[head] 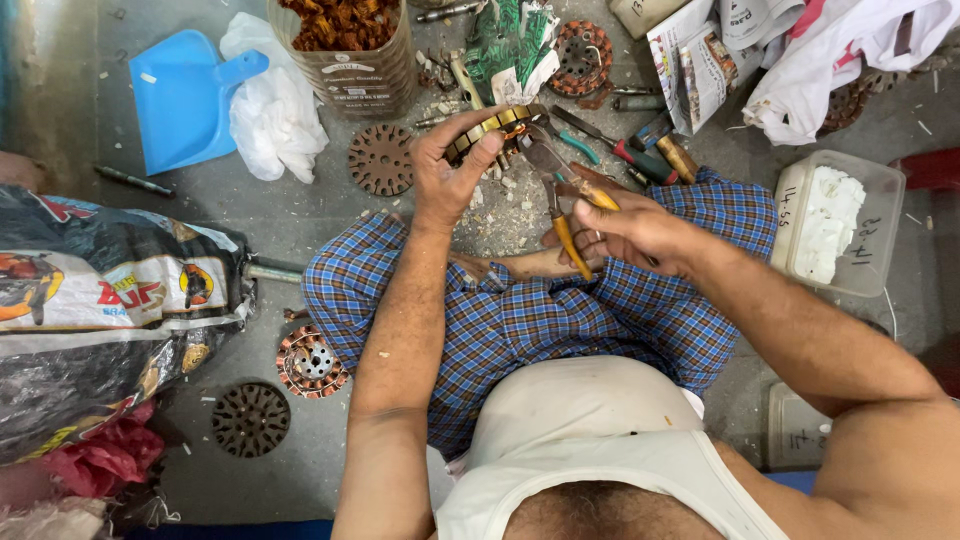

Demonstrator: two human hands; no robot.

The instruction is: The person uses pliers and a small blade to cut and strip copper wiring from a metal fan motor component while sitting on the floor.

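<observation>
Above the person's blue checked lap cloth (pixel 520 320), the left hand (pixel 445 175) holds a ring-shaped motor stator (pixel 490 130) with copper windings, its fingers curled shut around the ring's near edge and the thumb pressed along its side. Just right of the stator, the right hand (pixel 635 235) is closed on the yellow handles of a pair of pliers (pixel 560 190); the metal nose of the pliers reaches up to the stator's rim and seems to touch the winding there, though whether it has actually bitten on wire cannot be told. Below the stator, on the grey floor (pixel 300 215), lies a scatter of pale scraps. Left of the stator sits a flat, slotted brown disc (pixel 381 159), and further left a crumpled white plastic bag (pixel 272 110) and a blue dustpan (pixel 185 100). Up and left of the stator stands a cardboard box (pixel 345 45) filled with copper-coloured scrap. Right of the stator lie loose hand tools — among them a red-handled screwdriver (pixel 628 155) — and, well to the right, a clear plastic tub (pixel 838 222) holding white material. Far below and left of the stator, beside the knee, rest another copper-wound stator (pixel 312 362) and a dark slotted disc (pixel 250 419).
</observation>
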